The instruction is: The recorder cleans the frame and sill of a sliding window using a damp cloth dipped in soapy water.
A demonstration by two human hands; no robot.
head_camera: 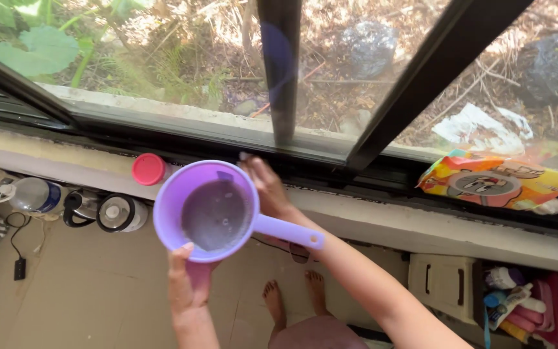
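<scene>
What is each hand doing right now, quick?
Left hand: closed, gripping the rim of the purple strainer.
Right hand: reaching behind the strainer toward the window ledge; open or closed cannot be told.

A round purple plastic strainer [206, 210] is seen from above, held up in the air in front of a window sill, well above the floor. Its wide, smooth rim forms a lilac ring around a darker, greyish mesh bowl, on which a few small pale specks are seen. 1 short, flat handle of the same purple is attached at the rim and is pointed toward the lower right, ending in a rounded tip. The strainer is kept roughly level, its opening turned upward. Its near rim is gripped from below, and its far rim is touched from behind.
</scene>
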